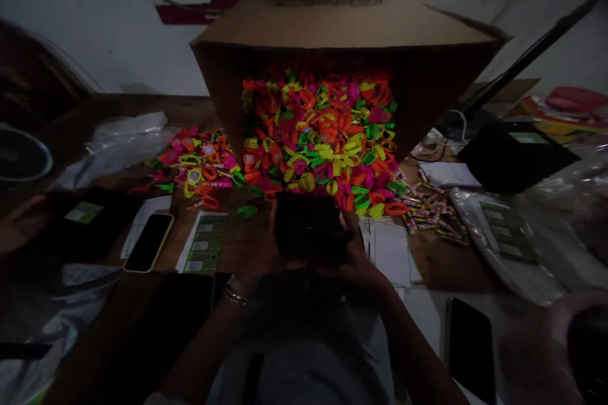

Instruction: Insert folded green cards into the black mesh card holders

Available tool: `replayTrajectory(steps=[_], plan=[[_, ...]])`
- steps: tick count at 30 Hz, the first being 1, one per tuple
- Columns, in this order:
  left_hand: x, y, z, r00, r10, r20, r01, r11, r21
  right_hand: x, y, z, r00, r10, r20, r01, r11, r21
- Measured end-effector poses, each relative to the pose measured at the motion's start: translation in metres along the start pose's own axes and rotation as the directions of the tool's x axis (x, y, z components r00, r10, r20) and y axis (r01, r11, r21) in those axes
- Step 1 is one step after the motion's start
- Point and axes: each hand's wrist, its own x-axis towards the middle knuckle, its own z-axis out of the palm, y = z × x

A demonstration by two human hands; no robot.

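Observation:
Between both my hands is a black, boxy object (pixel 311 228), too dark to make out its kind. My left hand (pixel 264 254), with bracelets at the wrist, grips its left side. On its right side, my right hand (pixel 357 259) has hold of it. Fingers are partly lost in the dark. Just beyond lies a big heap of orange, yellow, green and pink plastic toy watches (pixel 323 139), spilling from a cardboard box (pixel 332 22) tipped on its side. White paper sheets (pixel 392 252) lie right of my right hand.
At left, another person's hand (pixel 19 224) is beside a black item with a green label (pixel 84 212). A yellow-edged phone (pixel 149 242), green-printed cards (pixel 206 242), small patterned sticks (pixel 434 212), a dark phone (pixel 470 348) and plastic bags (pixel 565 228) lie around.

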Motion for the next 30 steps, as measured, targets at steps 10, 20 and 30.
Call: replayTrajectory(steps=[10,20,30], plan=[[0.007,-0.002,-0.007,0.999,0.023,0.025,-0.025,0.994,0.107,0.007,0.007,0.028,0.996,-0.04,-0.076,0.048,0.993,0.111],[0.015,0.01,-0.013,0.998,0.026,0.05,-0.028,0.999,0.035,0.002,-0.034,0.019,0.959,-0.216,-0.184,0.166,0.954,-0.251],[0.022,0.003,-0.01,0.997,0.031,0.077,-0.037,0.996,0.081,0.01,-0.043,-0.007,0.956,-0.192,-0.221,0.164,0.977,-0.139]])
